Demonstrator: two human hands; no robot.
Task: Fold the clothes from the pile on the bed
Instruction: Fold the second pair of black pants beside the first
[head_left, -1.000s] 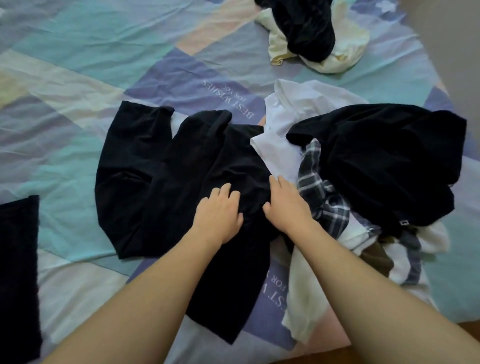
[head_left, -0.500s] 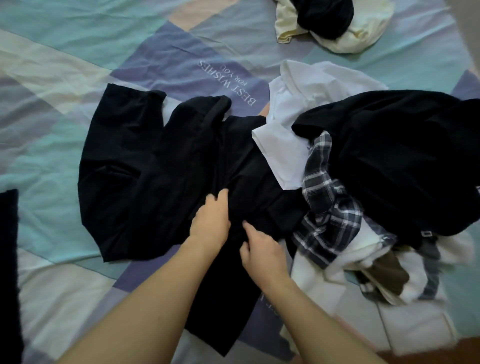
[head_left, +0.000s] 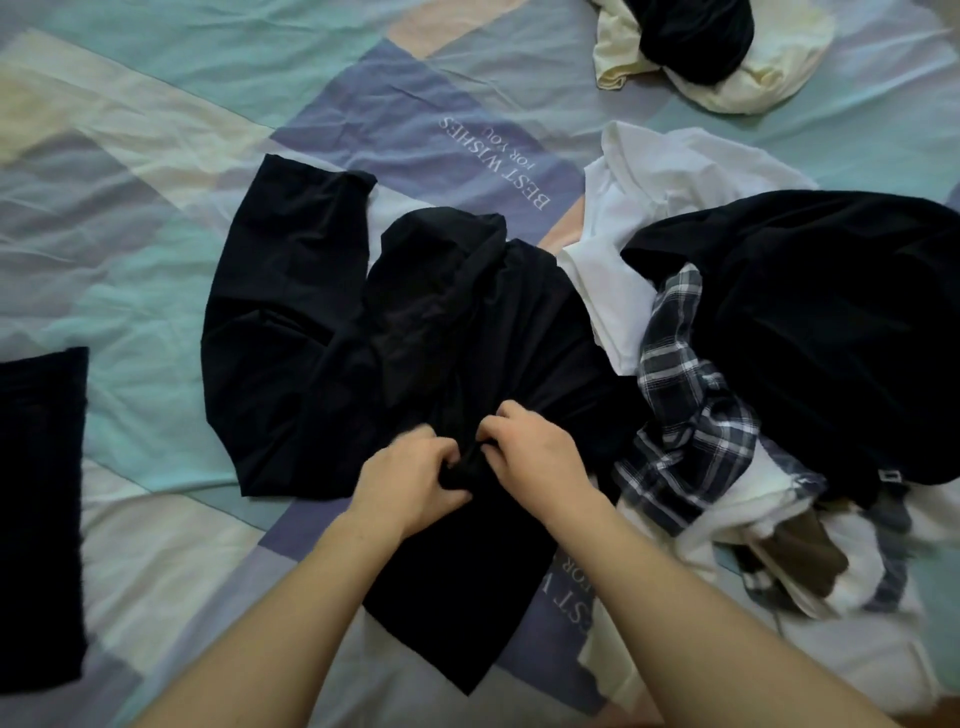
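1. Black fabric, the black garment (head_left: 395, 332), lay spread on the bed (head_left: 156, 130), rumpled, with one end trailing toward the person.
2. The left hand (head_left: 415, 483) and right hand (head_left: 535, 457) met at the garment's middle; the fingers (head_left: 498, 434) of both were curled in and clamped on a small bunch of the cloth between them.
3. Just right of the fingers lay the pile (head_left: 779, 415): a plaid shirt (head_left: 691, 415) nearest, a white garment (head_left: 613, 280) beyond it, and a large black piece (head_left: 831, 312) on top, well right of the fingers. White and brown cloth showed at the pile's near edge.
4. Far beyond the fingers, to the right, a cream cloth (head_left: 769, 78) sat bunched with a dark item (head_left: 696, 36) lying on it.
5. Well left of the fingers, a dark folded piece (head_left: 41, 509) lay flat at the frame's edge.
6. The bed's patchwork cover bore the printed words "BEST WISHES FOR YOU" beyond the fingers.
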